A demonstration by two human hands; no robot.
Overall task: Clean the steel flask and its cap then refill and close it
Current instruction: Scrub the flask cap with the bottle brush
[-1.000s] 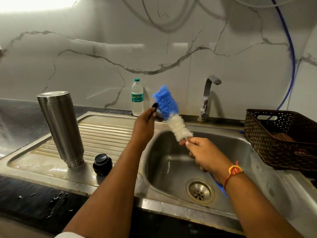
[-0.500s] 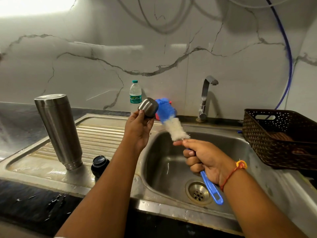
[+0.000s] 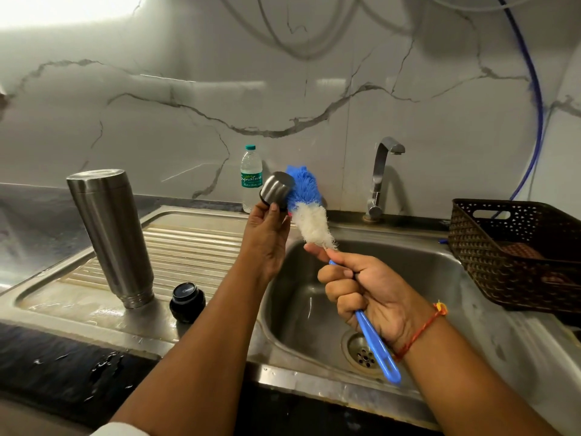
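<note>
Between the thumb and fingertips of the left hand [image 3: 266,239], raised over the sink basin [image 3: 424,269], sits the flask's steel cap [image 3: 276,190]. It is pinched by its lower edge, which leaves most of the shell bare for scrubbing. Just right of those fingers, the blue bristles of the bottle brush [image 3: 309,212] lie against the cap's far side; whether they reach inside cannot be told. The right hand [image 3: 371,294] curls all its fingers round the brush's blue handle, forefinger and thumb up near the white bristles, probably for control. Both are held over the basin, likely so drips fall there.

Left of and below the left fingers, the steel flask [image 3: 110,237] appears to stand mouth-down on the wet drainboard [image 3: 195,243], likely draining. A black stopper [image 3: 187,302] lies just beside it. Beyond the fingers stand a plastic water bottle [image 3: 251,177] and the tap [image 3: 382,177], and a brown basket [image 3: 515,253] sits well right. Nothing blocks the scrubbing.
</note>
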